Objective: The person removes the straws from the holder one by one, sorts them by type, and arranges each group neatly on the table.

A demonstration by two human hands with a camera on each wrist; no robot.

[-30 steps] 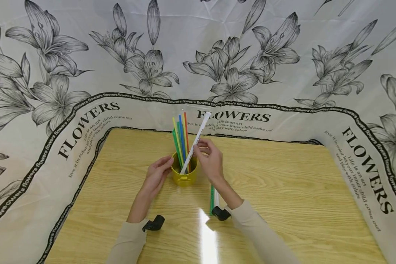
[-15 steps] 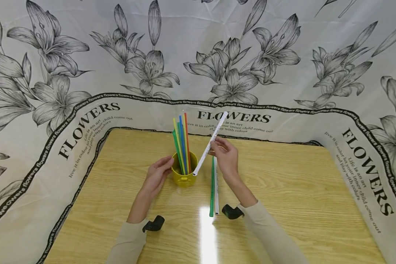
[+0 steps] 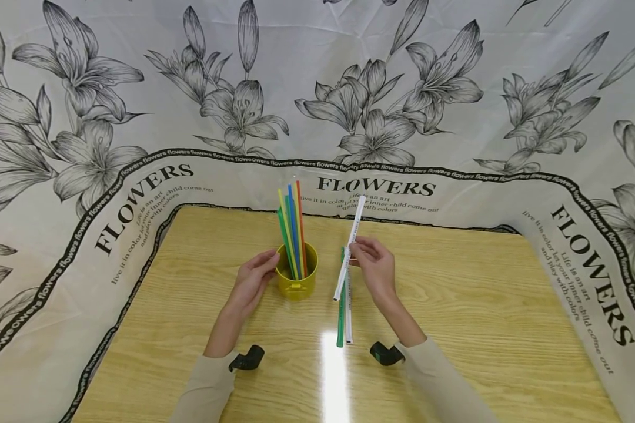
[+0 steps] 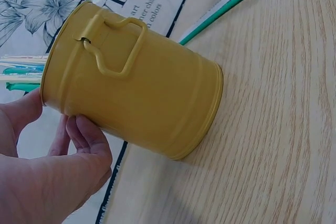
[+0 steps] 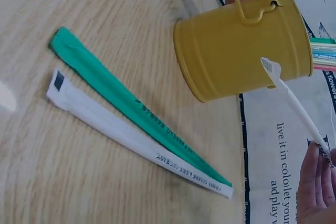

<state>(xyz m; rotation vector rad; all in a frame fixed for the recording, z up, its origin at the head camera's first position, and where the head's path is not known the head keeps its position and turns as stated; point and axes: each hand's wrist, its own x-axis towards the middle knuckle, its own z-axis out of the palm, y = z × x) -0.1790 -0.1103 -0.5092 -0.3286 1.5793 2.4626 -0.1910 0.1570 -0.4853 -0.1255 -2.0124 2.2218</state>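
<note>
My left hand [image 3: 251,283] holds the small yellow metal bucket [image 3: 296,289] at its left side, thumb by the rim and fingers against the wall, as the left wrist view shows. Several wrapped drinking straws [image 3: 298,226], in green, yellow, blue and red, stand in the bucket, leaning slightly left. To the right, my right hand [image 3: 377,267] pinches a white wrapped straw [image 5: 299,103] near its middle, tilted and clear of the bucket. Below that straw, a green wrapped straw [image 5: 105,82] and another white wrapped straw [image 5: 115,127] lie side by side on the table.
The wooden table [image 3: 455,329] has a bright light reflection near its front. A white cloth [image 3: 264,194] printed with flowers and lettering hangs behind and along the sides. Each sleeve carries a black wrist mount [image 3: 247,357].
My right hand has drawn the white straw out of the bucket and carried it right, over the straws on the table. My left hand has stayed at the bucket.
</note>
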